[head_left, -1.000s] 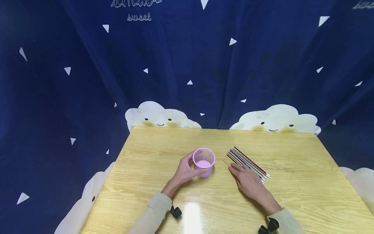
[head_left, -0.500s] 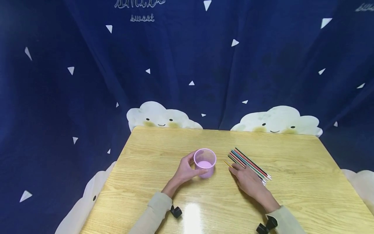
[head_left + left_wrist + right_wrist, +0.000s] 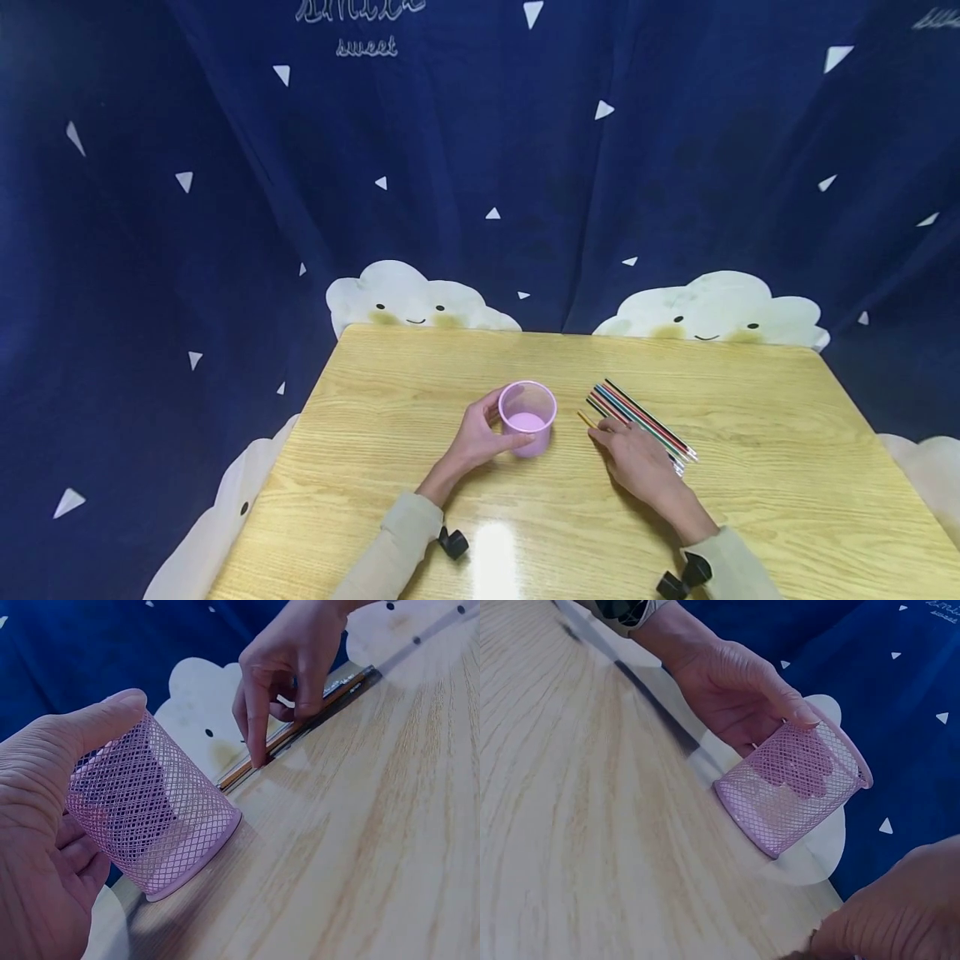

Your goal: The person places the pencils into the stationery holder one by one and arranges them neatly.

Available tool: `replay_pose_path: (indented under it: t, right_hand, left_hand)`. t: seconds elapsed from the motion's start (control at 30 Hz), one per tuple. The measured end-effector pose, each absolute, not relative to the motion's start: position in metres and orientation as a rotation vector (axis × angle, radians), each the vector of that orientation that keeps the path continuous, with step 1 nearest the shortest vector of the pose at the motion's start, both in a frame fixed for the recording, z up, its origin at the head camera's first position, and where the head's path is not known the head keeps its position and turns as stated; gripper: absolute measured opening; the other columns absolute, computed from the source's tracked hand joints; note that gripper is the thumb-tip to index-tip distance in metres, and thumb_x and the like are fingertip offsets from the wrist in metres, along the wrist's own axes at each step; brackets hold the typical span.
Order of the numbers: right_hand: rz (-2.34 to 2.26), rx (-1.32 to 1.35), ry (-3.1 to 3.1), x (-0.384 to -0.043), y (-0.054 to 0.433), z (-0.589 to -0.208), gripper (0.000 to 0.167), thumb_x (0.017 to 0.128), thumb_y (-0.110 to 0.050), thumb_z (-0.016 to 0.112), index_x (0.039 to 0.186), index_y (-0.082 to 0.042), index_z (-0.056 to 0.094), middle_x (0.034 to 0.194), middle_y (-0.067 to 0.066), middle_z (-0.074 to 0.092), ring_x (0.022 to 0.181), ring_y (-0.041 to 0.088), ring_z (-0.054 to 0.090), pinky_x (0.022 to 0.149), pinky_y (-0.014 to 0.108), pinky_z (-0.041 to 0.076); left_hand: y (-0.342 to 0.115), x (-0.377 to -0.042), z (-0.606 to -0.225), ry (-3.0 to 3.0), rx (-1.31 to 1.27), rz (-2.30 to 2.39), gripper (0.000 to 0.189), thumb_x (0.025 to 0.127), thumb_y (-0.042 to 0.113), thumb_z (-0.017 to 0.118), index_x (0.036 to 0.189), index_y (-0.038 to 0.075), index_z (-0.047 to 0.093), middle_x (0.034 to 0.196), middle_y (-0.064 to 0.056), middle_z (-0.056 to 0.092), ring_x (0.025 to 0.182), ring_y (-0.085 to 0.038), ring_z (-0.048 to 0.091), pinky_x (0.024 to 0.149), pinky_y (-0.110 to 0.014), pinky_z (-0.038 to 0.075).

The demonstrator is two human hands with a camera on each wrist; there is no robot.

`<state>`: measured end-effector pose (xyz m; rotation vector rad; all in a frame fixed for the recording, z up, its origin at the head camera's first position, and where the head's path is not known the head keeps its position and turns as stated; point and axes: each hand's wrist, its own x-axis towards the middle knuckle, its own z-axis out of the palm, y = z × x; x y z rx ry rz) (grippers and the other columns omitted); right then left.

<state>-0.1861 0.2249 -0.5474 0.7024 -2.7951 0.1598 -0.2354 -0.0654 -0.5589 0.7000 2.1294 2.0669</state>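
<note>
My left hand [image 3: 476, 433] grips a pink mesh pen holder [image 3: 527, 417], thumb on the near side and fingers curled round behind. The holder stands upright on the table, and its inside shows only the pink bottom in the head view. To the right, my right hand [image 3: 637, 460] reaches down over a row of colored pencils [image 3: 648, 421]. Its thumb and fingertips pinch a yellow pencil [image 3: 586, 418] at the row's near left side; most of that pencil is hidden under the hand. In the left wrist view these fingertips [image 3: 258, 759] are right down at the tabletop.
The pencils lie side by side on a slant, pale ends toward the right. Beneath everything is a wood-grain table [image 3: 420, 367], with a bright reflection near the front. A dark blue curtain [image 3: 480, 150] with white clouds and triangles hangs behind the table.
</note>
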Motion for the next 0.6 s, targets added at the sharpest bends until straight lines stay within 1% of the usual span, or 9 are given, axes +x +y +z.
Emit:
replay_pose_path:
  t: [0.17, 0.27, 0.33, 0.37, 0.43, 0.53, 0.6]
  right_hand:
    - [0.255, 0.700, -2.741, -0.187, 0.224, -0.550, 0.039, 0.079, 0.006, 0.075, 0.117, -0.004, 0.077, 0.112, 0.013, 0.072, 0.089, 0.033, 0.071, 0.068, 0.045, 0.059]
    - [0.319, 0.727, -2.708, -0.187, 0.224, -0.548, 0.041, 0.079, 0.009, 0.073, 0.118, -0.003, 0.076, 0.112, 0.013, 0.072, 0.091, 0.030, 0.072, 0.067, 0.043, 0.059]
    - [0.373, 0.742, -2.690, -0.187, 0.225, -0.547, 0.045, 0.077, 0.011, 0.070, 0.120, -0.002, 0.075, 0.114, 0.013, 0.072, 0.093, 0.029, 0.072, 0.068, 0.041, 0.059]
    - [0.407, 0.745, -2.682, -0.188, 0.225, -0.546, 0.048, 0.076, 0.012, 0.069, 0.123, -0.001, 0.074, 0.116, 0.013, 0.071, 0.094, 0.028, 0.072, 0.067, 0.039, 0.058]
    - [0.468, 0.747, -2.671, -0.189, 0.226, -0.543, 0.056, 0.076, 0.013, 0.067, 0.129, -0.003, 0.072, 0.121, 0.014, 0.070, 0.091, 0.027, 0.070, 0.062, 0.035, 0.055]
    - [0.554, 0.734, -2.644, -0.191, 0.227, -0.538, 0.060, 0.077, 0.014, 0.066, 0.133, -0.004, 0.070, 0.127, 0.016, 0.068, 0.095, 0.026, 0.070, 0.064, 0.035, 0.053]
    - [0.587, 0.724, -2.618, -0.192, 0.228, -0.534, 0.060, 0.077, 0.015, 0.067, 0.134, -0.004, 0.070, 0.130, 0.017, 0.068, 0.101, 0.029, 0.070, 0.068, 0.038, 0.055]
  left_hand:
    - [-0.066, -0.235, -0.559, 2.133, 0.687, 2.062, 0.081, 0.077, 0.006, 0.090, 0.149, 0.001, 0.053, 0.144, -0.027, 0.059, 0.135, -0.048, 0.053, 0.119, -0.059, 0.039]
    - [-0.066, -0.235, -0.559, 2.154, 0.698, 2.049, 0.082, 0.077, 0.009, 0.091, 0.149, 0.001, 0.053, 0.144, -0.027, 0.059, 0.135, -0.048, 0.054, 0.118, -0.059, 0.040]
    - [-0.066, -0.235, -0.559, 2.158, 0.708, 2.048, 0.083, 0.077, 0.009, 0.091, 0.150, 0.000, 0.052, 0.144, -0.028, 0.059, 0.134, -0.049, 0.054, 0.118, -0.060, 0.040]
    - [-0.066, -0.235, -0.559, 2.158, 0.713, 2.048, 0.083, 0.077, 0.009, 0.091, 0.150, 0.000, 0.052, 0.143, -0.029, 0.059, 0.133, -0.049, 0.054, 0.117, -0.061, 0.040]
    - [-0.066, -0.236, -0.559, 2.160, 0.710, 2.043, 0.083, 0.077, 0.010, 0.091, 0.150, 0.000, 0.052, 0.143, -0.029, 0.059, 0.133, -0.049, 0.055, 0.117, -0.061, 0.041]
    - [-0.066, -0.235, -0.559, 2.149, 0.701, 2.044, 0.083, 0.077, 0.009, 0.091, 0.150, 0.000, 0.052, 0.144, -0.028, 0.059, 0.133, -0.048, 0.055, 0.117, -0.059, 0.042]
    - [-0.066, -0.235, -0.559, 2.141, 0.692, 2.047, 0.083, 0.077, 0.009, 0.091, 0.150, 0.000, 0.052, 0.143, -0.027, 0.059, 0.134, -0.047, 0.055, 0.117, -0.058, 0.042]
